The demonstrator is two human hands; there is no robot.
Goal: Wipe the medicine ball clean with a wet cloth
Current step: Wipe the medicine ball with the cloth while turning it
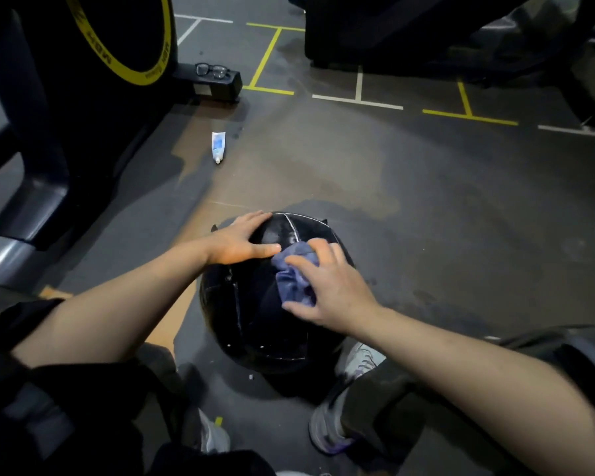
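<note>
I see the black medicine ball (255, 314) on the floor at lower center. My left hand (241, 240) steadies it, fingers flat, while my right hand (327, 286) presses the blue cloth (294, 274), fingers spread. Top gleams wet; I judge the lower panels remain.

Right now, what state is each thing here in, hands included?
medicine ball: on the floor, glossy.
cloth: bunched on the ball's top.
right hand: fingers spread, pressing the cloth.
left hand: flat on the ball, steadying it.
tube: lying on the floor, capped.
glasses: resting unfolded on a machine's base.
</note>
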